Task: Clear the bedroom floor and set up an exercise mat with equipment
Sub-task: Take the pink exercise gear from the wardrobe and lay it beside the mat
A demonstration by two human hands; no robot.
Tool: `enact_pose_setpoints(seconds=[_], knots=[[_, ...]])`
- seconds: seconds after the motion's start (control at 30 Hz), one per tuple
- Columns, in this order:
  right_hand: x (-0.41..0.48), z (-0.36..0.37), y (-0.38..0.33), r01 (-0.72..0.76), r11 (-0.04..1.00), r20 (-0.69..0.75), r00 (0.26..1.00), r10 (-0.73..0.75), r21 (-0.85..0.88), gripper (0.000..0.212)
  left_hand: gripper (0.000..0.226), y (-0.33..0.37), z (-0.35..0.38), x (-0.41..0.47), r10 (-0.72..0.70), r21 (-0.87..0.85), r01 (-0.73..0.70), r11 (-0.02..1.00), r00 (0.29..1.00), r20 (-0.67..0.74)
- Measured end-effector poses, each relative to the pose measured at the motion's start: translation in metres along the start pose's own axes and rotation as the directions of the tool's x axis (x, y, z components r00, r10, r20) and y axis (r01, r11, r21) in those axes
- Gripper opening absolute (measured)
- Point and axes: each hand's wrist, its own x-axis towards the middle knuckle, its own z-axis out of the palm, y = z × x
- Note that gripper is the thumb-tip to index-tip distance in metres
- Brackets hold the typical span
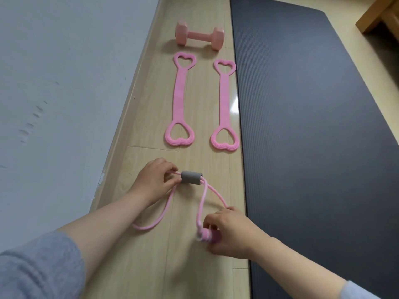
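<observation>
The wall (54, 83) runs down the left, with a strip of floor (151, 266) between it and the mat. On that strip the left hand (154, 182) pinches the pink tube (145, 228) just beside its grey sleeve (191, 178), thumb and fingers closed on the cord. Farther up lie the left band (180, 98) and right band (224, 102), straight and side by side, and beyond them the dumbbell (199, 36) lies crosswise. The right hand (231, 231) is curled round the tube's handle end, near the mat's edge. The mat (313, 147) lies unrolled and flat on the right.

The job looks nearly done: the mat is down and three pieces are lined up. The tube is the one piece still in the hands, its loops slack and uneven, so it likely needs straightening.

The handle is blurred. The mat's ends and the wooden furniture (380, 16) are cut off. The rest of the room is out of view, so whether the floor is cleared cannot be told.
</observation>
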Motion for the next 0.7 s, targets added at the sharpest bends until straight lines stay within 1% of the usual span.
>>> enact_pose_setpoints(seconds=[0.03, 0.07, 0.1, 0.13, 0.17, 0.2, 0.23, 0.27, 0.3, 0.33, 0.37, 0.4, 0.43, 0.47, 0.5, 0.53, 0.57, 0.6, 0.63, 0.67, 0.7], knots=[[-0.001, 0.001, 0.004, 0.003, 0.997, -0.039, 0.999, 0.0, 0.073, 0.016, 0.024, -0.001, 0.0, 0.0, -0.002, 0.003, 0.002, 1.0, 1.0, -0.005], [-0.003, 0.0, 0.007, -0.027, 0.976, -0.099, 0.994, 0.05, 0.215, 0.017, 0.024, -0.002, 0.0, 0.0, -0.004, 0.003, 0.004, 1.0, 1.0, -0.011], [-0.004, -0.002, 0.007, -0.078, 0.898, -0.164, 0.973, 0.164, 0.433, 0.019, 0.024, -0.003, 0.0, 0.0, -0.004, 0.001, 0.004, 1.0, 1.0, -0.016], [-0.004, -0.005, 0.009, -0.103, 0.726, -0.214, 0.919, 0.332, 0.68, 0.02, 0.024, -0.004, 0.0, 0.0, -0.004, 0.0, 0.004, 1.0, 1.0, -0.02], [-0.002, -0.009, 0.012, -0.09, 0.485, -0.197, 0.838, 0.509, 0.87, 0.02, 0.025, -0.004, 0.0, 0.0, -0.004, 0.0, 0.004, 1.0, 1.0, -0.021], [0.001, -0.012, 0.015, -0.057, 0.221, -0.098, 0.768, 0.633, 0.974, 0.018, 0.025, -0.003, 0.0, 0.0, -0.003, 0.003, 0.003, 1.0, 1.0, -0.019], [0.004, -0.013, 0.019, -0.048, -0.009, 0.041, 0.717, 0.696, 0.999, 0.016, 0.026, -0.003, 0.0, 0.0, 0.0, 0.007, 0.0, 1.0, 1.0, -0.02], [0.005, -0.014, 0.023, -0.069, -0.187, 0.183, 0.683, 0.707, 0.98, 0.015, 0.026, -0.003, 0.0, 0.001, 0.001, 0.01, -0.001, 1.0, 1.0, -0.019], [0.005, -0.014, 0.026, -0.11, -0.304, 0.297, 0.669, 0.682, 0.946, 0.019, 0.026, -0.002, 0.0, 0.001, -0.003, 0.011, 0.003, 1.0, 1.0, -0.018], [0.004, -0.014, 0.028, -0.163, -0.367, 0.376, 0.669, 0.641, 0.916, 0.025, 0.027, -0.001, 0.0, 0.002, -0.007, 0.009, 0.007, 1.0, 1.0, -0.015], [0.003, -0.012, 0.03, -0.23, -0.376, 0.426, 0.673, 0.605, 0.898, 0.031, 0.027, -0.001, 0.0, 0.002, -0.011, 0.009, 0.012, 1.0, 1.0, -0.013], [0.001, -0.012, 0.03, -0.314, -0.326, 0.451, 0.672, 0.587, 0.892, 0.037, 0.028, -0.002, 0.0, 0.002, -0.017, 0.01, 0.017, 1.0, 1.0, -0.016], [-0.001, -0.012, 0.032, -0.43, -0.196, 0.455, 0.662, 0.596, 0.881, 0.046, 0.029, -0.003, -0.001, 0.002, -0.024, 0.012, 0.025, 1.0, 0.999, -0.022], [-0.003, -0.016, 0.034, -0.552, -0.014, 0.438, 0.647, 0.625, 0.834, 0.059, 0.029, -0.004, -0.002, 0.003, -0.035, 0.013, 0.035, 0.999, 0.999, -0.031], [-0.005, -0.022, 0.037, -0.657, 0.179, 0.399, 0.627, 0.669, 0.733, 0.07, 0.029, -0.004, -0.004, 0.004, -0.043, 0.012, 0.044, 0.999, 0.998, -0.044], [-0.007, -0.028, 0.041, -0.723, 0.345, 0.332, 0.616, 0.714, 0.599, 0.076, 0.029, -0.003, -0.005, 0.005, -0.051, 0.005, 0.051, 0.999, 0.997, -0.057], [-0.009, -0.035, 0.048, -0.744, 0.484, 0.24, 0.629, 0.739, 0.461, 0.075, 0.029, -0.001, -0.007, 0.007, -0.059, -0.002, 0.059, 0.998, 0.996, -0.07], [-0.01, -0.038, 0.055, -0.728, 0.589, 0.145, 0.664, 0.734, 0.35, 0.069, 0.029, 0.0, -0.008, 0.008, -0.071, -0.002, 0.071, 0.997, 0.995, -0.076], [-0.01, -0.039, 0.062, -0.697, 0.657, 0.077, 0.7, 0.71, 0.288, 0.06, 0.029, 0.001, -0.009, 0.008, -0.084, 0.01, 0.085, 0.996, 0.994, -0.066], [-0.009, -0.039, 0.067, -0.668, 0.686, 0.046, 0.725, 0.687, 0.287, 0.05, 0.028, 0.0, -0.007, 0.008, -0.095, 0.033, 0.097, 0.995, 0.994, -0.049], [-0.006, -0.036, 0.069, -0.642, 0.689, 0.044, 0.742, 0.669, 0.338, 0.042, 0.025, -0.002, -0.006, 0.006, -0.101, 0.065, 0.103, 0.993, 0.994, -0.037]])
